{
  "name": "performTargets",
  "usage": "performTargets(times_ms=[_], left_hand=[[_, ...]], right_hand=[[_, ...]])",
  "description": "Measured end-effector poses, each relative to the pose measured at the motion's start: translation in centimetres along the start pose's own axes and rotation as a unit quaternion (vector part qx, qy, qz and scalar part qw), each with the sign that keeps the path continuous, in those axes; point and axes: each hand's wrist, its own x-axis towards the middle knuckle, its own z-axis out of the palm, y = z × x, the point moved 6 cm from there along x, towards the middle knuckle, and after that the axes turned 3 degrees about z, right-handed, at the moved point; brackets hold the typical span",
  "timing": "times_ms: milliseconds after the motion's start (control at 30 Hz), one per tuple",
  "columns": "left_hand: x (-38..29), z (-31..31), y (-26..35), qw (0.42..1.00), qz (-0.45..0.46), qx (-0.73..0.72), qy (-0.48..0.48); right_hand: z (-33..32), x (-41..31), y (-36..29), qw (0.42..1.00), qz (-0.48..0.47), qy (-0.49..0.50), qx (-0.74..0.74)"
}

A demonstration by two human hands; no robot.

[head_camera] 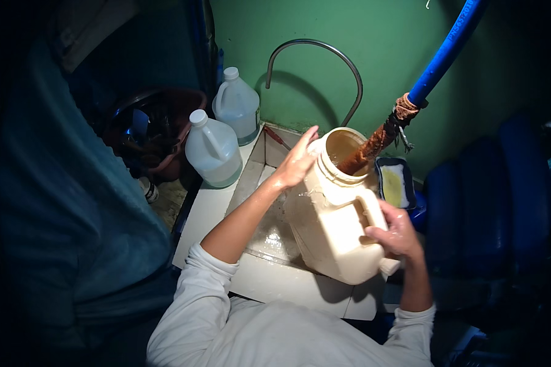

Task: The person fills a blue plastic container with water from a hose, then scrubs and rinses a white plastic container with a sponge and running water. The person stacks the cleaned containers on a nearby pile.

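A wet, cream plastic jug [323, 225] is tilted over the sink basin [268, 229], its wide threaded mouth facing up and away from me. My right hand [397, 229] grips the jug's side handle. Against the left side of its neck lies my left hand [298, 160], wet, steadying the jug with fingers extended along the rim. A rusty brown pipe end [372, 147] overlaps the open mouth and appears to reach inside. It joins a blue pipe [441, 55] through a wrapped, tied joint. The jug's lower front hangs above the white counter edge.
Two translucent jugs [213, 153] with white caps stand on the white ledge at left. A curved metal faucet [319, 43] rises by the green wall. A yellow sponge [393, 183] sits in a dark-rimmed tray at right, beside large blue containers [468, 206]. A reddish basin [193, 105] holds dark items.
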Motion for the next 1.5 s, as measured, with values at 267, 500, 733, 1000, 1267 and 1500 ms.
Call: performTargets(times_ms=[267,500,733,1000,1267,1500], left_hand=[[-12.3,0.9,-14.7,0.93,-0.303,-0.207,0.019],[-18.7,4.5,-14.8,0.946,-0.227,-0.102,-0.208],[-19.7,5.1,-12.8,0.924,-0.153,0.235,-0.259],[-18.4,4.3,-15.1,0.893,-0.306,0.07,-0.323],[-17.7,3.2,-17.9,0.872,-0.23,0.347,-0.259],[-17.4,4.3,-18.7,0.908,-0.194,0.215,-0.303]], right_hand=[[-5.4,-5.2,-11.6,0.998,0.059,0.025,0.021],[-4.6,-7.0,-11.7,0.997,0.07,-0.024,0.012],[-3.2,-10.4,-14.0,0.954,0.054,0.05,-0.292],[-3.8,-11.2,-13.4,0.916,-0.054,0.103,-0.385],[-4.3,-11.9,-12.6,0.934,-0.082,0.139,-0.319],[-3.8,-12.6,-11.5,0.934,-0.03,0.156,-0.319]])
